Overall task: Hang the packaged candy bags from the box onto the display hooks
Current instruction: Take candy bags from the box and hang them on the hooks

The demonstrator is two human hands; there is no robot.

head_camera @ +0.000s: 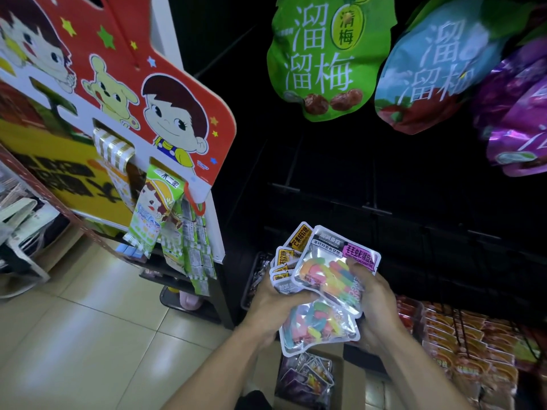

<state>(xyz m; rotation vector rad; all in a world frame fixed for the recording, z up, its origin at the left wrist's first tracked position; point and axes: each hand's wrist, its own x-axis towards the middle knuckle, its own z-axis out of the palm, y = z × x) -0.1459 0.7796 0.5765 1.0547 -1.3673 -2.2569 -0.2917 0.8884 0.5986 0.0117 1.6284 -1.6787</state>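
Both my hands hold a fanned stack of clear candy bags (328, 273) filled with bright gummy pieces, in front of a dark display rack. My left hand (275, 303) grips the stack from the left, thumb over the front bags. My right hand (376, 300) grips the top bag with the pink label from the right. A lower bag of gummies (318, 325) hangs between my wrists. Below them an open cardboard box (307, 377) holds more packets with purple print. The rack's hooks (376, 210) show faintly in the dark.
Large green (325, 54), blue (435, 63) and purple (521, 113) snack bags hang overhead at the right. A red cartoon stand (124, 84) with hanging sachets stands to the left over a tiled floor. Orange and red packets (461, 344) fill low shelves at the right.
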